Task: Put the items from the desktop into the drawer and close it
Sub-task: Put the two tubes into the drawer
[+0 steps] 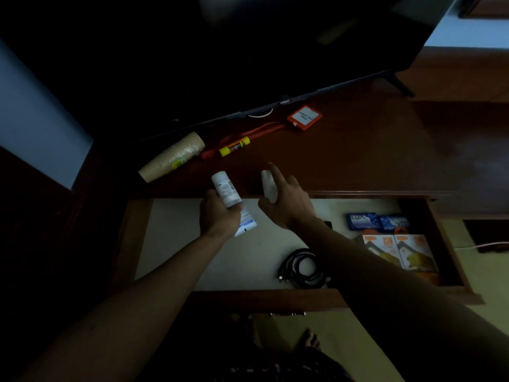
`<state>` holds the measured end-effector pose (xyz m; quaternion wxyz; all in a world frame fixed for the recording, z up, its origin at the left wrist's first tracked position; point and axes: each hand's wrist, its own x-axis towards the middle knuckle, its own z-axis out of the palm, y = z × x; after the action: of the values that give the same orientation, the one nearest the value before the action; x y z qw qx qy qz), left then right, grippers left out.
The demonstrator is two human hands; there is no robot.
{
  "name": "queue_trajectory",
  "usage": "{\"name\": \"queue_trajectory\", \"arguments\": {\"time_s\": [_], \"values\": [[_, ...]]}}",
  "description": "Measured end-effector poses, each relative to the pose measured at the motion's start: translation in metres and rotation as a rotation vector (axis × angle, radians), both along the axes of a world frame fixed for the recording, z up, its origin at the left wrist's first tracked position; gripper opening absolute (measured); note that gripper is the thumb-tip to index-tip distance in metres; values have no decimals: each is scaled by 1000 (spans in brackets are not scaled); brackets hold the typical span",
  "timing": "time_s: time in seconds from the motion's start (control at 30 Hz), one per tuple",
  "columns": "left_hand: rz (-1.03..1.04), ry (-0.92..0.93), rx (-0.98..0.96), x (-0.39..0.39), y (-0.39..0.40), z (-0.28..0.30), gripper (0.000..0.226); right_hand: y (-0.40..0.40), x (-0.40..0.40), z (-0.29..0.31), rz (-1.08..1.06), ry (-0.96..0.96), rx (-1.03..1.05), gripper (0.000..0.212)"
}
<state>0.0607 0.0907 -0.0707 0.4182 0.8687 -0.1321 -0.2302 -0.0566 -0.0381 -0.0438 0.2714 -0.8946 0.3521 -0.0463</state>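
Left hand (219, 216) has its fingers wrapped round a white tube (231, 201), held over the open drawer (176, 238). Right hand (286, 201) holds a pale bottle (267, 186), index finger pointing out. Beyond the fingertips on the counter (358, 150): paper cups (172, 157), a glue stick (234, 146).
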Motion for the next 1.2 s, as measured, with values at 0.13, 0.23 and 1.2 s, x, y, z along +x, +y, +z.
{"name": "queue_trajectory", "arguments": {"time_s": [0.13, 0.23, 1.2], "values": [[-166, -36, -48, -22, 12, -13, 50, -2, -29, -5, -2, 0, 33, 90], [-288, -30, -11, -38, 14, -25, 50, 0, -51, -10, -24, 6, 63, 92], [-591, 139, 431, -46, 35, -85, 64, 33, -47, -91, 274, 585, 14, 48]]}}
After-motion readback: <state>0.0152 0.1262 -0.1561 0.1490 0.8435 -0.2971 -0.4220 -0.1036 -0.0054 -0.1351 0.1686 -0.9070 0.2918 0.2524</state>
